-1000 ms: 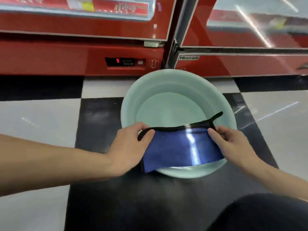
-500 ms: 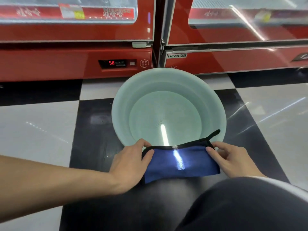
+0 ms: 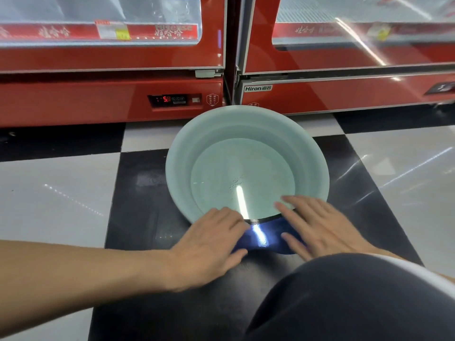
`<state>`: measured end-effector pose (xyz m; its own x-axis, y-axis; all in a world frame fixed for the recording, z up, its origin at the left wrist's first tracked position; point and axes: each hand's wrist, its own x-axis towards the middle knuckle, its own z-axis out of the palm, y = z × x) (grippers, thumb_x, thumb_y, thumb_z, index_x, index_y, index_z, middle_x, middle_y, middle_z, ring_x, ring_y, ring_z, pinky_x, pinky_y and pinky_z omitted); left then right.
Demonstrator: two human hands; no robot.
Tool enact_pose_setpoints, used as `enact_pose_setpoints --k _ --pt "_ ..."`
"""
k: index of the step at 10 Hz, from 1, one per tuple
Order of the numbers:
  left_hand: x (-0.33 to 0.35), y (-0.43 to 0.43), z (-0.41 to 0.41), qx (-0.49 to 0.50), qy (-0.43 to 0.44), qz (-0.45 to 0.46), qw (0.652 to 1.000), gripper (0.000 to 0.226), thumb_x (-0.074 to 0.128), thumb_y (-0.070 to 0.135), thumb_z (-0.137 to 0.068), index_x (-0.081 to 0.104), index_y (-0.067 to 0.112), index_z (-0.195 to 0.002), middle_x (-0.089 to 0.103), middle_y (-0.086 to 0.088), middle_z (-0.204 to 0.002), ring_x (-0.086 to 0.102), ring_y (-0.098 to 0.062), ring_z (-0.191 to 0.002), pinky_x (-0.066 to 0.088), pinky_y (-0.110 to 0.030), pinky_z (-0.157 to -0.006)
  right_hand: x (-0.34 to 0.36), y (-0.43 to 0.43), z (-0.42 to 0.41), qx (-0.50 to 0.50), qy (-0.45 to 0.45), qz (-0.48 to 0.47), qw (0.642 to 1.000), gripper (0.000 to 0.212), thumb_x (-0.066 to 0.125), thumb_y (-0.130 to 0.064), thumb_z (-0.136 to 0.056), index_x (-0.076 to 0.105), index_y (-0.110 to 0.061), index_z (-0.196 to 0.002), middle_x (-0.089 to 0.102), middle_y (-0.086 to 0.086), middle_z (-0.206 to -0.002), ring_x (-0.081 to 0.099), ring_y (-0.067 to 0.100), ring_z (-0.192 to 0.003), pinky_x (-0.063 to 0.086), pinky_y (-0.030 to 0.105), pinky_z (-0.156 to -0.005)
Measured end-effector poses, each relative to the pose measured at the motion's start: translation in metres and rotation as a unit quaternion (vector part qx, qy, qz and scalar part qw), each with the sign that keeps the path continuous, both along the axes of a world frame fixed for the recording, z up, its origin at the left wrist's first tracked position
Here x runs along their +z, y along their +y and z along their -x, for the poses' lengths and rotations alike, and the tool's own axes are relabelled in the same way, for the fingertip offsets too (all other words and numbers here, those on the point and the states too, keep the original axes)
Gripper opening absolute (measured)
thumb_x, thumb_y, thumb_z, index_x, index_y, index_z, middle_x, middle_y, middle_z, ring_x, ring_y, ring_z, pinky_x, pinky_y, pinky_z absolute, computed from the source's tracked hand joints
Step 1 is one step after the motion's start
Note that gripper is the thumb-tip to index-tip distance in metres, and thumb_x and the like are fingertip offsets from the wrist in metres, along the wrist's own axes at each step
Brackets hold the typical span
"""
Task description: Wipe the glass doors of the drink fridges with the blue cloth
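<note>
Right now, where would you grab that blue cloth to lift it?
Probably by its two short ends, one in each hand, coming from above on the person's side. The blue cloth lies flat across the near rim of the basin, so its middle gives little to pinch, while the left hand and right hand rest open on the ends.

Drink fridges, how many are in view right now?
2. The left fridge, with a lit display, stands at upper left; the right fridge, with a Hiron label, at upper right. Others may lie outside the frame.
</note>
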<state>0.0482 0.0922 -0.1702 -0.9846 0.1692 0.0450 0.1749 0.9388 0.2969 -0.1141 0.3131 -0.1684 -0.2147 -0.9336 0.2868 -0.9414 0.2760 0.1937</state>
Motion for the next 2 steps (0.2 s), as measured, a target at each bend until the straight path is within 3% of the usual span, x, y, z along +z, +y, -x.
enact_pose_setpoints --k 1,2 --pt "-0.023 0.016 0.003 0.016 -0.072 0.013 0.997 0.038 0.045 0.038 -0.106 0.047 0.016 -0.137 0.052 0.000 -0.135 0.049 -0.023 -0.122 0.031 -0.030 -0.104 -0.011 -0.010 -0.018 0.060 0.013 -0.053 0.997 0.062 0.031 -0.044 -0.106 0.078 -0.004 -0.117 0.074 0.014 -0.122 0.075 0.025 -0.108 0.062 0.036 -0.086" --pt "-0.029 0.020 0.002 0.055 -0.071 -0.026 0.996 0.029 0.041 0.028 -0.105 0.049 0.021 -0.132 0.056 0.003 -0.130 0.050 -0.022 -0.119 0.024 -0.025 -0.091 -0.023 -0.011 -0.036 0.008 -0.007 -0.089 0.996 0.051 0.086 -0.048 -0.070 0.083 -0.009 -0.102 0.079 0.007 -0.111 0.077 0.019 -0.099 0.063 0.032 -0.080"
